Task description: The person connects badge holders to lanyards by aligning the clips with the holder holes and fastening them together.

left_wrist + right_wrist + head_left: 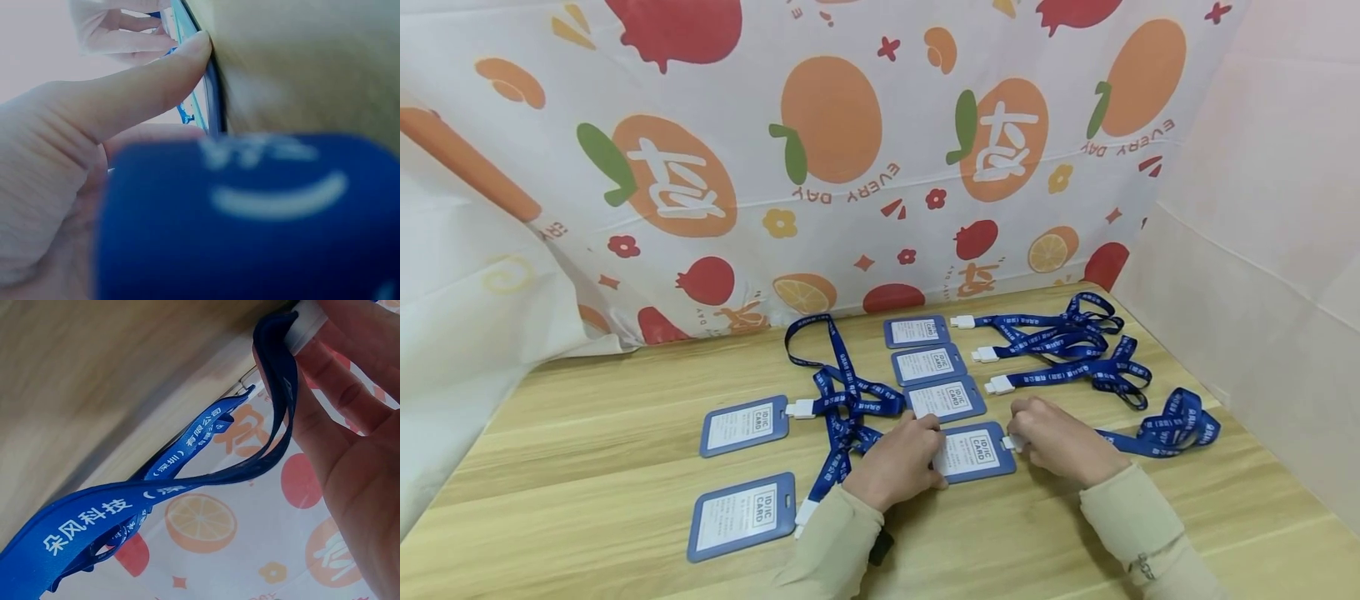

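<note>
My left hand (901,462) pinches the left edge of a blue ID card holder (976,454) lying near the table's middle. In the left wrist view the thumb (169,75) presses on the holder's edge (215,103). My right hand (1060,440) pinches the white plastic clip (1013,442) of a blue lanyard (1176,429), at the slotted end of that holder. In the right wrist view the clip (306,326) sits between thumb and fingers, and the printed strap (94,515) trails from it. Fingers hide whether the clip is hooked through the slot.
Three more card holders (943,398) lie in a column behind, with lanyards (1067,372) stretching right from their clips. Two holders (741,517) lie at the left, their tangled lanyards (847,400) beside my left hand. A fruit-print cloth (850,225) hangs along the table's back edge.
</note>
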### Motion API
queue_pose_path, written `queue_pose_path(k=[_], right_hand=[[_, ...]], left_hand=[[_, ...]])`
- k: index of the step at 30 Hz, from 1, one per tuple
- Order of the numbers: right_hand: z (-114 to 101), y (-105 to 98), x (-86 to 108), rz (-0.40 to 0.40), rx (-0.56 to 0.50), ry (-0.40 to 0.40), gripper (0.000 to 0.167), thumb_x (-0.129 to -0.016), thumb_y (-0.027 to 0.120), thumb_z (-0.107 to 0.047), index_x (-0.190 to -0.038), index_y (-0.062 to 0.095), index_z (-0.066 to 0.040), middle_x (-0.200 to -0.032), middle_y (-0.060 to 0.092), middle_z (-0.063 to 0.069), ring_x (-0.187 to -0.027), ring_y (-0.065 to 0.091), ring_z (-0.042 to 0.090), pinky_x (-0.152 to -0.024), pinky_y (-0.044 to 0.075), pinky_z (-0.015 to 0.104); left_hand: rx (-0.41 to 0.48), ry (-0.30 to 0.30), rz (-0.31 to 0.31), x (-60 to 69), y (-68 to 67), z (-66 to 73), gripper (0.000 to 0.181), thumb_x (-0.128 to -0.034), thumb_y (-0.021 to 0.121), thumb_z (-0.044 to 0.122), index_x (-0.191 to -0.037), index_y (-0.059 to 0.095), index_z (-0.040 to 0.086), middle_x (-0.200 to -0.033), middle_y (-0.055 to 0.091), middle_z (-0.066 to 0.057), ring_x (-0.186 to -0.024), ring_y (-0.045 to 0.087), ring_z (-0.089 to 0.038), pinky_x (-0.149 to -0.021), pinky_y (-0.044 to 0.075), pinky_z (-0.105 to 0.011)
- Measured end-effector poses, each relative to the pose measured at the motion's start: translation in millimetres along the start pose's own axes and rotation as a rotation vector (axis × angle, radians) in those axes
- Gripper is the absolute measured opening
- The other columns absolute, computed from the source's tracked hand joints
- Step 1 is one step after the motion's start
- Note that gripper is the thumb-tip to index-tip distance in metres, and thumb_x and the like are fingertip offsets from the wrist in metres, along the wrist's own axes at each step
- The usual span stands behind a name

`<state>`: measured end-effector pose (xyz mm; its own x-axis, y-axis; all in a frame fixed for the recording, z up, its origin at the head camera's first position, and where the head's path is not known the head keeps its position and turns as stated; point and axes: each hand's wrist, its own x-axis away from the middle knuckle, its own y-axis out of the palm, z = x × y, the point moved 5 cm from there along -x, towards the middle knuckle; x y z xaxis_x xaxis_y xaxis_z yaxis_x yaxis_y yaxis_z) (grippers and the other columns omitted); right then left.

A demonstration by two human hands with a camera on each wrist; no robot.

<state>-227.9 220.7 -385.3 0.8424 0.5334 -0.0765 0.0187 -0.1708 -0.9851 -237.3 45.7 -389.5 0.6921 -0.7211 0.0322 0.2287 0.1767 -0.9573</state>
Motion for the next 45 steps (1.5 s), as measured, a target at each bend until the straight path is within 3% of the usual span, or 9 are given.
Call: queue_pose_path(k=[18,26,45], right_hand=[[-1.3,-0.3,0.5,0.019,0.013,-0.006,0.022,-0.070,0.081,0.015,-0.087,0.078,0.001,-0.082,0.065,0.008,-0.076,0.067,0.021,-0.067,0.057,0.024],[-0.1,0.7,-0.6,0.014,0.011,0.000,0.022,-0.070,0.081,0.014,-0.088,0.078,0.001,-0.083,0.066,0.007,-0.076,0.065,0.020,-0.068,0.057,0.025],[-1.2,0.7,-0.8,-0.003,0.000,0.034,0.023,-0.071,0.079,0.016,-0.087,0.078,0.001,-0.082,0.064,0.006,-0.075,0.064,0.018,-0.068,0.057,0.025]], left_hand=[[-0.007,0.008,0.004,0.7,-0.7,0.5,0.037,-0.0795,0.089,0.024,-0.108,0.077,0.003,-0.112,0.067,-0.007,-0.092,0.052,-0.020,-0.080,0.050,-0.026],[-0.070,0.048,0.022,0.7,-2.1,1.8,0.038,-0.0802,0.089,0.026,-0.106,0.076,0.002,-0.107,0.067,-0.007,-0.089,0.053,-0.019,-0.078,0.050,-0.025],[-0.038,0.005,0.025,-1.9,-0.5,4.0,0.034,-0.0807,0.088,0.023,-0.102,0.076,0.000,-0.106,0.067,-0.009,-0.088,0.052,-0.020,-0.078,0.051,-0.026]])
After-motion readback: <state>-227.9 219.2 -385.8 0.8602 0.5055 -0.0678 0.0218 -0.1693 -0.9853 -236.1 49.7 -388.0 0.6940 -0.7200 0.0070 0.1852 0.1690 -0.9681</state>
